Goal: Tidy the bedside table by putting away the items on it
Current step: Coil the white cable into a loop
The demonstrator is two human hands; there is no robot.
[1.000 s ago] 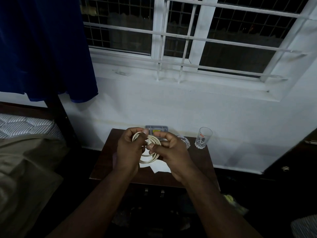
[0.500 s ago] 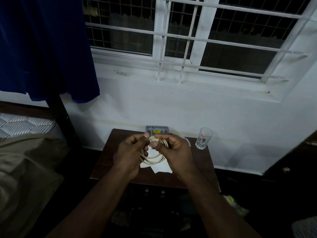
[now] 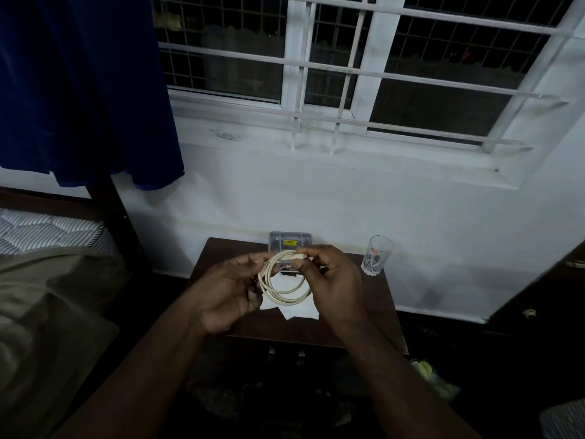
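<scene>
1. Head view: the left hand (image 3: 232, 291) and right hand (image 3: 332, 280) hold a coiled white cable (image 3: 281, 278) above the bench (image 3: 376, 299).
2. Left grip: fingers curl round the left side of the coil, thumb on top at its upper left edge.
3. Right grip: thumb and forefinger pinch the cable end at the top of the coil; the other fingers curl behind it.
4. The coil hangs in several loops between the two hands, clear of the bench top.
5. White paper (image 3: 300, 312) lies on the bench below the coil, partly hidden by the hands.
6. A grey box (image 3: 289, 240) with a yellow label sits at the back edge of the bench, against the wall, just behind the hands.
7. A clear glass (image 3: 376, 255) stands upright at the back right corner of the bench, apart from the right hand.
8. A bed (image 3: 47, 264) with a striped mattress lies to the left of the bench.
9. A blue curtain (image 3: 85, 87) hangs at upper left, beside a barred window (image 3: 357, 74).
</scene>
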